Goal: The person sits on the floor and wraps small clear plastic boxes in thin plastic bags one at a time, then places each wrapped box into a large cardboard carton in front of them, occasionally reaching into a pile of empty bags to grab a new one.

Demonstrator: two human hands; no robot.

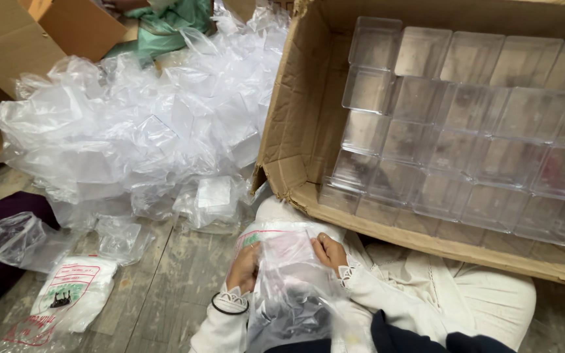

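My left hand [243,267] and my right hand [329,251] both grip the top edge of a thin clear plastic bag [290,294] that lies in my lap. The bag looks crumpled and holds something dark near its bottom. Both wrists wear white lace-edged cuffs, and a dark bangle sits on the left one. A large cardboard box [299,104] tilts toward me just beyond my hands, filled with several rows of clear plastic square containers [465,131].
A big heap of loose clear plastic bags [138,131] covers the wooden floor at left. A white printed pouch [73,294] and an open clear container in a bag [11,236] lie at lower left. Another cardboard box [27,39] stands at top left.
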